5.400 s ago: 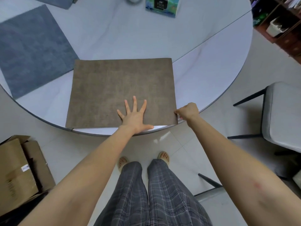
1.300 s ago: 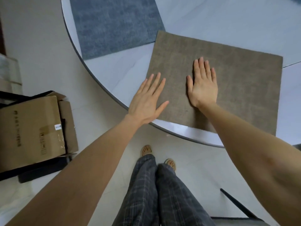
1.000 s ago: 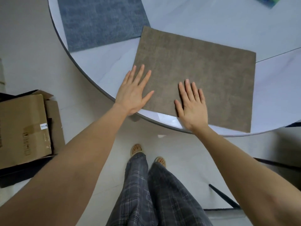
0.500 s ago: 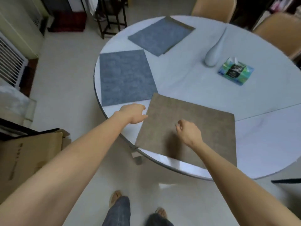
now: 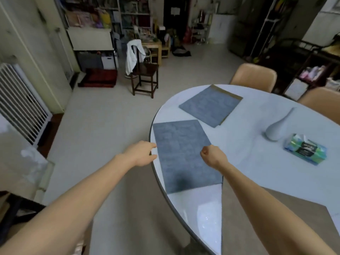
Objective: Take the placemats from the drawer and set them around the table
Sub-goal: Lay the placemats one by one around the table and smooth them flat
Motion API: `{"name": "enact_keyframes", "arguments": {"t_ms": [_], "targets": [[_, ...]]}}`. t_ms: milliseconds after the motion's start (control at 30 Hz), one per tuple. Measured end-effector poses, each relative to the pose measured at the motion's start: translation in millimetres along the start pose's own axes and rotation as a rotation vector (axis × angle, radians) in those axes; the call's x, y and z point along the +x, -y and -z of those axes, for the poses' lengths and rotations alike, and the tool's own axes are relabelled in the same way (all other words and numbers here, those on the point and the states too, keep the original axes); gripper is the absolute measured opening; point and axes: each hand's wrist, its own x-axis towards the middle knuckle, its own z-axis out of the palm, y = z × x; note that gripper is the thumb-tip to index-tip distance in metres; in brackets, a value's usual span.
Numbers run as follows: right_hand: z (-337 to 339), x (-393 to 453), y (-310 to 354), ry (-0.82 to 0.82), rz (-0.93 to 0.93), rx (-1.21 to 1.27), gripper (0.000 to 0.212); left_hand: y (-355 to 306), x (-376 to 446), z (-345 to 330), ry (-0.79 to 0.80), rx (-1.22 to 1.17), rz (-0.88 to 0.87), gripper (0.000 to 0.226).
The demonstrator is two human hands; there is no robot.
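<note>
**Both hands over the near blue mat**

A tissue pack (image 5: 305, 150), green and blue with a dark label, lies on the right of the bench (image 5: 257, 126); white tissue stands out of its top slot. The writing on the label is too blurred to read. A pale vase (image 5: 276, 132) with a long thin neck stands just left of the pack; nothing shows in it.

Three mats are in view on the round white bench. The near blue mat (image 5: 184, 153) lies along the left rim, its long side running away from the person. A far blue mat (image 5: 209, 105) lies beyond it, apart from it, turned at an angle, with a tan strip showing along its far edges. A brown mat (image 5: 303, 205) lies at the near right, largely hidden behind the right forearm.

The left hand (image 5: 141, 153) reaches to the bench rim at the left edge of the near blue mat; its fingers (image 5: 151, 145) are loosely curled and point at that edge, and I cannot tell whether they touch or pinch it. The right hand (image 5: 211, 155) is above the mat's right edge, fingers curled into a loose fist, and they appear to hold nothing.

Two tan chairs (image 5: 253, 74) stand at the far side of the bench. A dark wooden chair (image 5: 145, 74) with a white cloth (image 5: 133, 52) over its back stands on the floor beyond.
</note>
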Motion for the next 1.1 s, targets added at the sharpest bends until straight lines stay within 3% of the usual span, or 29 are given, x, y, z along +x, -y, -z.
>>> {"name": "enact_keyframes", "arguments": {"t_ms": [133,300,500,667,1100], "targets": [[5.0,37.7,42.8,-0.035,-0.083,0.042,0.030,61.0,33.5,29.3,0.071,0.090,-0.037,0.048],[9.5,84.2,39.5,-0.074,-0.196,0.097,0.027,87.3,118.5,48.2,0.081,0.119,-0.112,0.045],[12.2,180.0,18.2,-0.138,-0.233,0.160,0.027,82.6,241.6,62.0,0.094,0.195,-0.176,0.045],[11.4,256.9,17.9,-0.051,-0.272,0.160,0.033,73.2,331.0,73.1,0.081,0.260,-0.277,0.048],[-22.5,385.5,-4.0,-0.027,-0.462,0.178,0.046,24.0,581.1,23.5,0.193,0.366,-0.680,0.084]]}}
